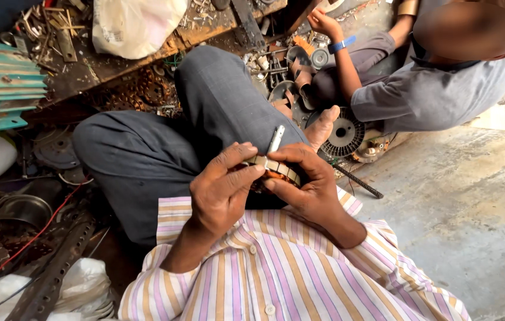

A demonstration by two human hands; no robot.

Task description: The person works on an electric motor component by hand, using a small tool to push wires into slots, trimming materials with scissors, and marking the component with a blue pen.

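Two hands at frame centre, over crossed legs in grey trousers (145, 154): left hand (219, 190) and right hand (303, 184) both curled, pinching from either side a small ring-shaped motor stator (270, 169) with copper windings. Thin white strip (275, 138) sticking up from it between thumbs. Upper right, another person's hand (323, 22) among scrap metal parts (300, 71); black threaded rod (356, 181) on concrete floor (460, 208)
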